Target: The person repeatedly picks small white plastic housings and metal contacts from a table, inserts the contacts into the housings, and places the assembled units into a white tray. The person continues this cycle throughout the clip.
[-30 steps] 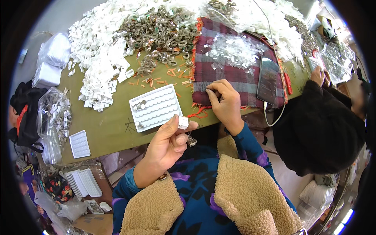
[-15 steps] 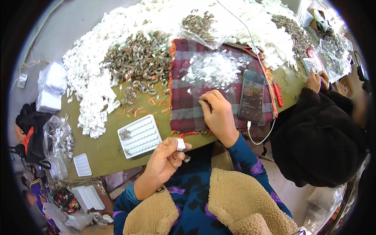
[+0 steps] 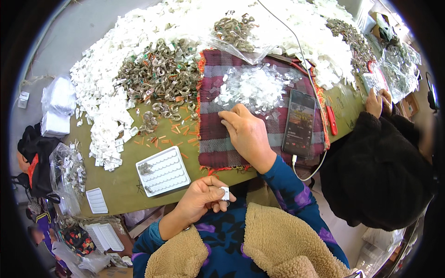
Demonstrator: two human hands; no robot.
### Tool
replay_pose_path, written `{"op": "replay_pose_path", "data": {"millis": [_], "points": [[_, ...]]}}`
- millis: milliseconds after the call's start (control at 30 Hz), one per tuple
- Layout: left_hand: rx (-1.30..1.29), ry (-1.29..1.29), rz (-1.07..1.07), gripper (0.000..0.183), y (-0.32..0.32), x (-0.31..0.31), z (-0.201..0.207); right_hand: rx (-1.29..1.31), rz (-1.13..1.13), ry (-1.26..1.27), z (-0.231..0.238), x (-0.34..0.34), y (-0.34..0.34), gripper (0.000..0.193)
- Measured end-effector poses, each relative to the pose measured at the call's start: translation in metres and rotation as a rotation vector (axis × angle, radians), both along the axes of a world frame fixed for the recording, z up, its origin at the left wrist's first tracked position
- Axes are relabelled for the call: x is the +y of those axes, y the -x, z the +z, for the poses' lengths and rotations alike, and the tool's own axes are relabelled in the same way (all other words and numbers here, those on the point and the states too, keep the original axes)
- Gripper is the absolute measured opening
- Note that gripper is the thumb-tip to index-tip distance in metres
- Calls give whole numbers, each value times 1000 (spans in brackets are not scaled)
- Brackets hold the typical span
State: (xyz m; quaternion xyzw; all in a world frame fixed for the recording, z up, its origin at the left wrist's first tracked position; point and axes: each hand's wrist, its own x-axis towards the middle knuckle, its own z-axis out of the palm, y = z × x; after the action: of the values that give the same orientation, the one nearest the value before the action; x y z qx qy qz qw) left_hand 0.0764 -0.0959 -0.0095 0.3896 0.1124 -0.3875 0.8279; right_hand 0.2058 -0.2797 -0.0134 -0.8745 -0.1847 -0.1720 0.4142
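Observation:
My left hand [image 3: 204,198] is closed near the table's front edge, pinching a small white block-like piece [image 3: 225,193] between thumb and fingers. Over the plaid cloth [image 3: 215,148] my right hand [image 3: 245,134] is bent with thumb and fingertips drawn together. Whatever those fingertips hold, if anything, is too small to make out. Just beyond them lies a heap of small clear plastic pieces [image 3: 255,88]. Left of the cloth, a white tray [image 3: 169,171] with rows of scalloped slots bears a few small ring-like items along its left side.
A phone [image 3: 298,125] with a white cable lies on the cloth, beside a red-handled tool [image 3: 331,120]. Behind are heaps of white pieces [image 3: 104,106] and metallic rings [image 3: 160,76]. A co-worker in a black hat [image 3: 380,176] works at the right. A smaller white tray [image 3: 97,200] lies left.
My right hand has moved left across the cloth. My left hand, with the white piece, has come lower and slightly right. The whole view has shifted a little.

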Motion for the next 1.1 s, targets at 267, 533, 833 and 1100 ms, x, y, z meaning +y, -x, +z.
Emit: {"op": "replay_pose_path", "data": {"millis": [267, 533, 833, 1100], "points": [[-15, -29, -25, 18, 1, -1, 1, -75, -33, 196, -8, 5, -3, 20], [-50, -39, 2, 18, 9, 0, 11, -72, 14, -12, -4, 0, 1, 12], [-178, 177, 331, 22, 41, 25, 31, 482, 116, -763, 27, 10, 53, 3], [-272, 154, 468, 25, 71, 52, 29, 362, 436, -649, 50, 63, 153, 11]]}}
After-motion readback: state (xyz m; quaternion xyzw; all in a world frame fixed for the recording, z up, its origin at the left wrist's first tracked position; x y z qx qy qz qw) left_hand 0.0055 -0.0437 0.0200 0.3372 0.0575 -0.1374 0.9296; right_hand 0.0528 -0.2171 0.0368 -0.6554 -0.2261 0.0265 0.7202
